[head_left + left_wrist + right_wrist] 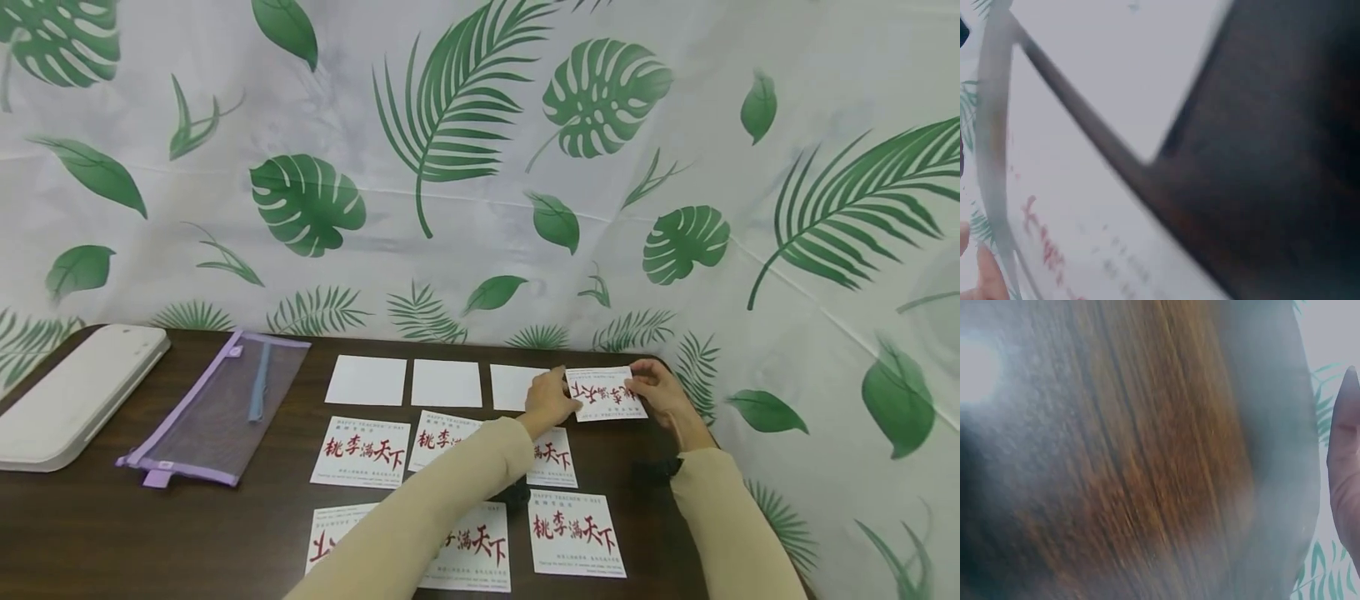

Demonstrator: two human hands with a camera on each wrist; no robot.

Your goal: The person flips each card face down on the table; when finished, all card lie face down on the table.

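A white card with red characters [606,393] is held at the far right of the dark table [150,533], just above its back edge. My left hand [550,402] pinches the card's left edge and my right hand [654,387] pinches its right edge. Three blank white cards [366,380] lie in a row to the left of it. Several printed cards [361,451] lie in two rows nearer me, partly hidden by my left sleeve. The left wrist view is blurred and shows a printed card [1079,250] close up over the table. The right wrist view shows only blurred wood [1122,456] and a fingertip [1344,450].
A purple mesh zip pouch [217,408] holding a blue pen lies at the left of the table. A white flat device [75,392] sits at the far left edge. A leaf-print cloth [480,167] hangs behind the table.
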